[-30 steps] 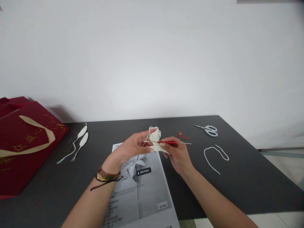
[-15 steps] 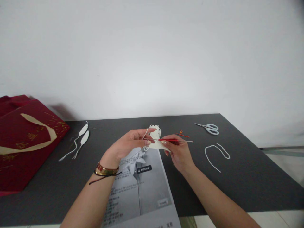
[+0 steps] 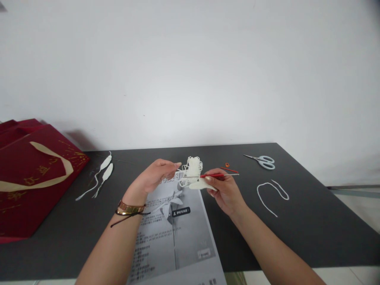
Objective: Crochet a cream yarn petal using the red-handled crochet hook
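The red bag (image 3: 32,174) runs off the left edge, so its full shape stays unseen. The printed sheet (image 3: 175,233) is cut by the bottom edge, its text too small to read, and its upper part lies behind the left hand (image 3: 152,178). The right hand's fingers (image 3: 211,179) cover part of the crochet hook (image 3: 219,174), and its tip is lost in the white crochet piece (image 3: 192,174).

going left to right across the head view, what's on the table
red gift bag → two white crocheted pieces → left hand → right hand → loose white yarn
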